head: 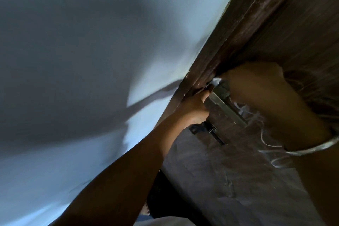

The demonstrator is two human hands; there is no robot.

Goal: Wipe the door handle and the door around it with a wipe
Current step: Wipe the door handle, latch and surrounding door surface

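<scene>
The door handle (226, 109) is a metal bar running from the centre of the view toward 4 o'clock across the dark wooden door (229, 161). Its upper end disappears under your right hand (256, 88). A scrap of white wipe (216, 81) shows at the 10 o'clock side of that hand, bunched against the top of the handle beside the door frame (238, 29). Your right grip looks curled shut over the wipe, though the fingers themselves are hidden behind the back of the hand.

Your left hand (194, 106) sits at 8 o'clock from the handle, fingers curled against the frame edge; you cannot tell from here whether it grips anything or merely braces.

Risks, as a judgement:
- So little wipe shows that it may be wadded into a small ball. Then bare knuckles, not cloth, rub the metal and the door around it goes untouched.
- The left fingers lie along the gap between door and frame. If your push swings the door, they could be pinched.
- The bangle (311, 147) on your right wrist hangs near the wood at 4 o'clock and could scrape it on a long stroke.
- The latch (207, 131) below the left hand could snag the cloth.
- The view is blurred and dim, so missed patches will be hard to spot.
</scene>
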